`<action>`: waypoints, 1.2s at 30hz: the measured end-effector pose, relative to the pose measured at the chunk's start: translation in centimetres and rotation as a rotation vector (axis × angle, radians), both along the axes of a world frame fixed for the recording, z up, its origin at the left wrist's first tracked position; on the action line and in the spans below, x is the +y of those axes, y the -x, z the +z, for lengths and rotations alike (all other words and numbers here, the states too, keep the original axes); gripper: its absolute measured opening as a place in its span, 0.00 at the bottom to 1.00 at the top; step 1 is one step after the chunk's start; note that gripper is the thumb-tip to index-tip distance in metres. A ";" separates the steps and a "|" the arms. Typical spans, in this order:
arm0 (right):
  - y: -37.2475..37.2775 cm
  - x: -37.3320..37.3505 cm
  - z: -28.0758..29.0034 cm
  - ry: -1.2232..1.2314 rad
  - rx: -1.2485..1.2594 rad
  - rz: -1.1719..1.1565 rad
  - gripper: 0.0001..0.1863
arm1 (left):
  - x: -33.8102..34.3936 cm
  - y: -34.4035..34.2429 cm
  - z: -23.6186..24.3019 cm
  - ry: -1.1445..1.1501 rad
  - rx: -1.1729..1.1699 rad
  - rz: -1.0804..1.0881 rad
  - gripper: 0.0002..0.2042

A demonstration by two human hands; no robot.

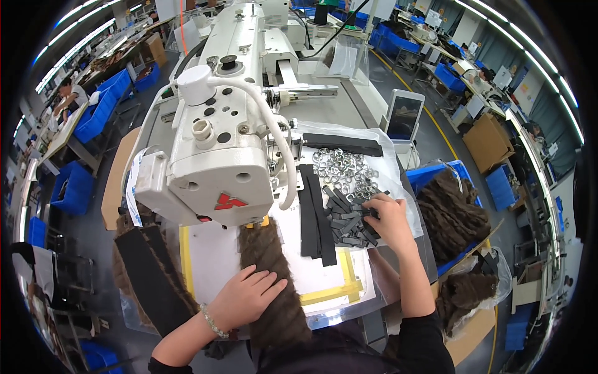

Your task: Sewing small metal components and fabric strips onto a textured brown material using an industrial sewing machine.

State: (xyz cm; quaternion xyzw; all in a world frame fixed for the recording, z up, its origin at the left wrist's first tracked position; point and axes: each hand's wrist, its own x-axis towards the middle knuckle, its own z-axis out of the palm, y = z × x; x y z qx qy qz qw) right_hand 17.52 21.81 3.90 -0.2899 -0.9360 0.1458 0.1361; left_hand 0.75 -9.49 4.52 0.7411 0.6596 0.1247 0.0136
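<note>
At the far left, well apart from the left-hand fingers, stands a blue bin (71, 187) on the floor. Nearer, left of those fingers and beyond the wrist with its beaded bracelet (213, 321), lie brown fur pieces with black backing (149, 274), partly overlapping. Ahead of the fingers rises a white sewing machine (218, 171), its head over a white sheet (208, 249) edged with yellow tape. The left hand (249, 299) rests with its fingers extended and slightly parted, laid on top of a brown fur strip (266, 255) rather than closed round it; the strip runs from beneath these fingertips up to the machine head and down past the palm. Between the two hands' fingers lie long black strips (316, 218). Ahead of the right-hand fingers are a heap of silvery metal rings (339, 165) and, beyond it, a black band (342, 144). Just left of and under those fingers spreads a pile of short dark pieces (349, 221). The right hand (391, 221) has its fingers bent into this pile; I cannot tell whether they pinch a piece. Farther right of them, a blue crate (462, 168) holds more brown fur (451, 209).
</note>
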 end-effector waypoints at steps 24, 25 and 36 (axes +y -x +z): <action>-0.7 -2.0 1.7 -0.112 0.066 0.273 0.07 | 0.7 1.9 0.9 -0.181 0.026 -0.091 0.17; -0.5 -2.9 1.7 0.039 0.072 0.350 0.07 | 0.8 1.8 1.2 -0.229 -0.022 -0.112 0.18; 1.6 -11.8 -1.1 1.547 -0.318 0.960 0.08 | 0.8 -0.2 1.4 -0.052 -0.667 -0.447 0.15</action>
